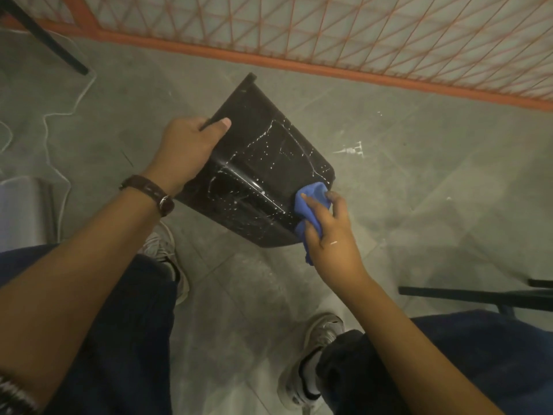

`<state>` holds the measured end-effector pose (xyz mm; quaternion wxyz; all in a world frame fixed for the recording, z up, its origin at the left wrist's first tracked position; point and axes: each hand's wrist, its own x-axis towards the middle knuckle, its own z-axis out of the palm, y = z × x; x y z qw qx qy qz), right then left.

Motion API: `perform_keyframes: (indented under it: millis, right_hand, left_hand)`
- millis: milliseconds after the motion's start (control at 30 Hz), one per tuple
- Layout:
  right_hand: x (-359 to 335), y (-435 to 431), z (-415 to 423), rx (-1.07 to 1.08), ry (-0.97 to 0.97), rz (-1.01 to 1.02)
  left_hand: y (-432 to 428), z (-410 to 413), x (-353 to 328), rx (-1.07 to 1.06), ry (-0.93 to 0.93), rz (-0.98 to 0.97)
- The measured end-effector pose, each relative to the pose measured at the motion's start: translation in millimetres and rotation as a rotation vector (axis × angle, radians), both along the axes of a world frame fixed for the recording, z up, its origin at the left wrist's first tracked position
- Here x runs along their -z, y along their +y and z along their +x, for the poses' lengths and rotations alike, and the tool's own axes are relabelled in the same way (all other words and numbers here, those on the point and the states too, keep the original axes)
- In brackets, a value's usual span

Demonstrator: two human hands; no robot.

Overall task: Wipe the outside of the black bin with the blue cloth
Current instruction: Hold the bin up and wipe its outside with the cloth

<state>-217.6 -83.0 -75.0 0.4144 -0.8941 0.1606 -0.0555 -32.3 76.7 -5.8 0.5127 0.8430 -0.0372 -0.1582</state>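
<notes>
The black bin [263, 163] is tilted on its side above the grey floor, its outer wall flecked with white splashes and streaks. My left hand [187, 148] grips the bin's rim at the upper left, thumb on the outside wall. My right hand [330, 232] presses a crumpled blue cloth [309, 202] against the bin's lower right corner, near its base. Part of the cloth hangs below my palm.
An orange mesh fence [329, 34] runs across the top. A black chair leg [45, 37] stands at the upper left, a white cable [52, 121] trails over the floor, and a dark bar [475, 295] juts in at the right. My legs and white shoes [314, 360] fill the bottom.
</notes>
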Motion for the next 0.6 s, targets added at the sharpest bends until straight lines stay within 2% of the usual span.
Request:
perform_keyframes:
  millis: [100,200,367,533,600]
  right_hand:
    - [-9.4,-13.0,12.3,0.142,-0.074,0.056]
    - [-14.4,-25.5,23.2,0.281,-0.042,0.057]
    - [-15.2,-9.7,21.7,0.062,-0.087,-0.024]
    - [-17.9,-23.2,26.7,0.259,-0.055,0.034]
    - [-22.4,-16.1,28.8,0.177,-0.047,-0.012]
  left_hand:
    - [4.0,3.2,-3.7,0.002,0.013,0.011]
    - [5.9,4.7,-8.2,0.031,0.027,0.006]
    - [5.0,3.0,-6.9,0.026,-0.009,-0.023]
    - [5.8,7.8,-5.2,0.024,-0.016,-0.030]
    - [3.4,7.0,-4.6,0.027,-0.007,-0.052]
